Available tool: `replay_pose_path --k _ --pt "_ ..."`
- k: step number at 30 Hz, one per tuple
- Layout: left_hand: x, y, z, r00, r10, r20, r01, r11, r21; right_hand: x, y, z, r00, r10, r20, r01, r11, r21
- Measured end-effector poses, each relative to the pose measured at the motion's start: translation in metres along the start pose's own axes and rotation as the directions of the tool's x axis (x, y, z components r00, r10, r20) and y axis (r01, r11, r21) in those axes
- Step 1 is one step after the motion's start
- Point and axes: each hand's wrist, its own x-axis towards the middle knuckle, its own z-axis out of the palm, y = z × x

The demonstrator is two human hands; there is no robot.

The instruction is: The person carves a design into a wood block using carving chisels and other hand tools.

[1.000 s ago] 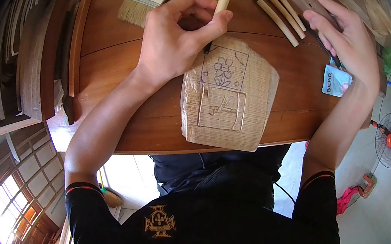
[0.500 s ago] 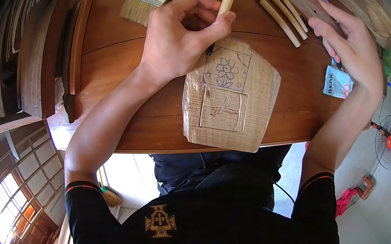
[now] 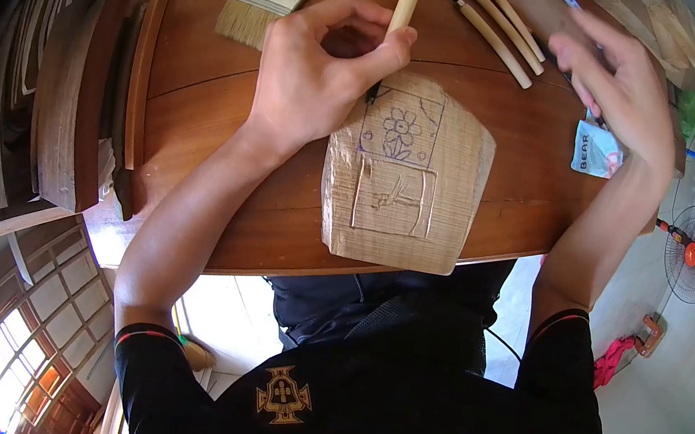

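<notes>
My left hand (image 3: 318, 73) is closed around a tool with a pale wooden handle (image 3: 407, 1). The tool's dark tip touches the upper left edge of a drawn panel on a light wooden board (image 3: 459, 170). Pen lines show a flower (image 3: 402, 126) in that panel, and below it a square with a small figure (image 3: 394, 197) is carved. At the upper right my right hand (image 3: 619, 90) grips a dark wooden block (image 3: 546, 6), which is blurred by motion and runs out of the top of the view.
Several carving tools (image 3: 489, 38) lie behind the board, and a wide brush (image 3: 261, 4) is at the upper left. A small BEAR packet (image 3: 595, 150) lies below my right hand. Wood strips (image 3: 74, 93) stand at the left; a fan (image 3: 694, 254) is at the right.
The dark block has moved slightly up and away from the carving tools, showing more of them. The board appears slightly lower in the view. My left hand keeps its hold on the tool.
</notes>
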Motion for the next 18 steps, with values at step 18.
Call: replay_pose_path --k 18 --pt "-0.002 0.008 -0.003 0.998 -0.035 0.054 0.03 0.995 0.091 -0.005 0.0 0.007 0.998 -0.066 -0.007 0.066 0.995 -0.073"
